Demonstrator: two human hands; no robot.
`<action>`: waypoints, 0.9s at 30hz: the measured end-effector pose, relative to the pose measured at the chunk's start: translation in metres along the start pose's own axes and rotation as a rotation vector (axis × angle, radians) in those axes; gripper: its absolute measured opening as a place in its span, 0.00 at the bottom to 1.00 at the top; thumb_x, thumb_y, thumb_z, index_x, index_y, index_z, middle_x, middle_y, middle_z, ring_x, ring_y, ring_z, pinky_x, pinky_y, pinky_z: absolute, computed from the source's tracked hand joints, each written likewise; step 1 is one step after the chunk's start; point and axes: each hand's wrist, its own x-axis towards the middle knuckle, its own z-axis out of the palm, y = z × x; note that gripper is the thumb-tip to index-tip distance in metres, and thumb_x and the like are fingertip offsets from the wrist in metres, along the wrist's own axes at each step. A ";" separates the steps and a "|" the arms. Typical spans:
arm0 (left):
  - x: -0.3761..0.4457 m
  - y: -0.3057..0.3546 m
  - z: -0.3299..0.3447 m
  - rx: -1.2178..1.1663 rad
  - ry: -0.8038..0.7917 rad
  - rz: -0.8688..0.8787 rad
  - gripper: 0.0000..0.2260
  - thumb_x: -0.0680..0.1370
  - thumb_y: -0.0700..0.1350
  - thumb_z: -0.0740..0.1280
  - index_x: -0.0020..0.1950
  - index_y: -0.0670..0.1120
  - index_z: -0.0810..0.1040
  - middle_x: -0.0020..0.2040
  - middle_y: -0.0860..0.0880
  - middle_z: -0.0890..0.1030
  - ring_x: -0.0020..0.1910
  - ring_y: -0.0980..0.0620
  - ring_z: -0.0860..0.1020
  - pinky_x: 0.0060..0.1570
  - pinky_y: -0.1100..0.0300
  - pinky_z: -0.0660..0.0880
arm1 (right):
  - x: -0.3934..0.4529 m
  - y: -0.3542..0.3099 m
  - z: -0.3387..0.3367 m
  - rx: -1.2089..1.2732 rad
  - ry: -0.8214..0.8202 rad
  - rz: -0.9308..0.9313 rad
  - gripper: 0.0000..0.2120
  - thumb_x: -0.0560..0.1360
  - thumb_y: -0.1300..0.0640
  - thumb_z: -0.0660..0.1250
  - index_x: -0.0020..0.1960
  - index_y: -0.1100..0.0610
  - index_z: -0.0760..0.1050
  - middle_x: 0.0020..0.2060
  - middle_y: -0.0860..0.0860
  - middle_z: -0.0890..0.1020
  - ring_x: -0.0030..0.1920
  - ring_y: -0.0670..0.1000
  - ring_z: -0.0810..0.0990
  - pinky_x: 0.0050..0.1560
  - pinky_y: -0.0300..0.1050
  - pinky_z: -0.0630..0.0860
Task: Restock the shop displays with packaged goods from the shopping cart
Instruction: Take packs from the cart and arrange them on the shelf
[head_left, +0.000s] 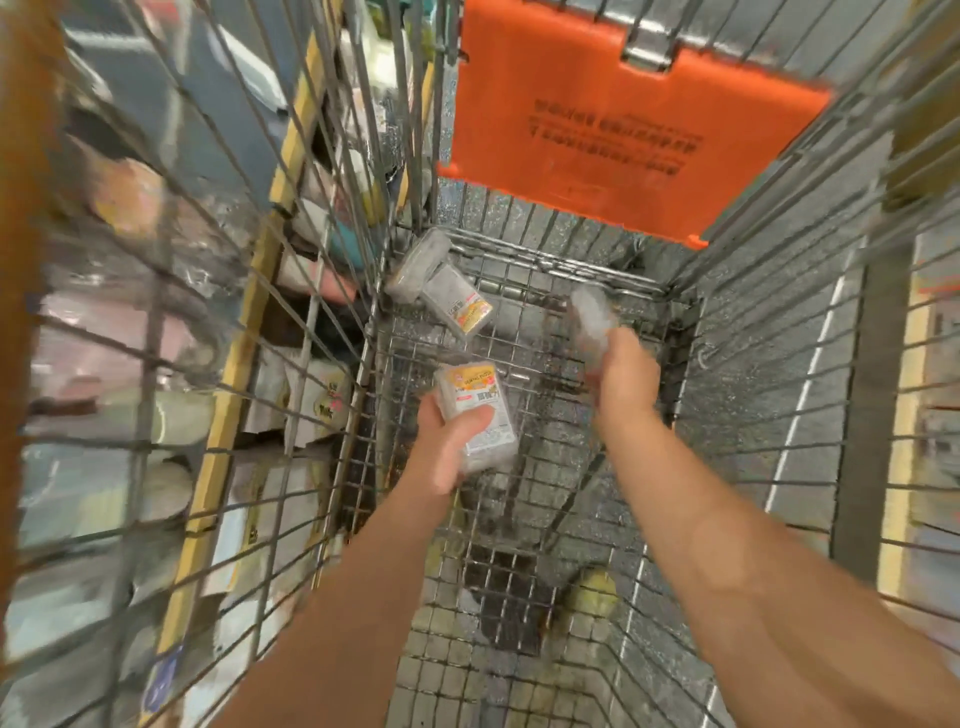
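1. Shop aisle, view down into wire shopping cart (519, 597); grey floor shows through the mesh.
2. Left hand (447, 441) grips a clear labelled packet (475, 410), thumb curled over its front, held just above the cart bottom.
3. Right hand (621, 379) is wrapped round a clear blurred packet (592, 317), lifted inside the cart toward the far end.
4. Two more clear packets lie at the far left corner of the basket: one with a yellow label (460, 306), another (418, 265) touching it behind.
5. Orange plastic flap (623, 119) hangs at the cart's far end.
6. Stocked shelves (156, 364) with yellow edges sit just left of the cart, blurred.
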 end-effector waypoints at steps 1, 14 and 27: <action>-0.008 0.003 0.004 0.010 -0.012 0.008 0.25 0.79 0.41 0.67 0.73 0.51 0.61 0.63 0.47 0.77 0.56 0.48 0.80 0.40 0.60 0.80 | -0.009 -0.002 -0.006 0.090 -0.019 0.038 0.15 0.62 0.45 0.60 0.37 0.55 0.77 0.34 0.51 0.78 0.37 0.56 0.78 0.35 0.50 0.71; -0.205 0.034 0.061 -0.115 0.015 0.569 0.41 0.60 0.49 0.75 0.72 0.43 0.66 0.62 0.38 0.78 0.53 0.42 0.80 0.39 0.56 0.81 | -0.198 -0.074 -0.137 0.647 -0.502 0.033 0.24 0.79 0.35 0.55 0.43 0.53 0.75 0.24 0.47 0.76 0.19 0.45 0.65 0.20 0.32 0.55; -0.513 -0.041 -0.011 -0.535 0.290 0.945 0.49 0.54 0.55 0.76 0.75 0.50 0.65 0.68 0.44 0.76 0.61 0.42 0.79 0.54 0.49 0.75 | -0.505 -0.054 -0.241 0.175 -1.094 -0.536 0.16 0.83 0.49 0.57 0.51 0.59 0.77 0.28 0.53 0.78 0.21 0.48 0.73 0.20 0.35 0.68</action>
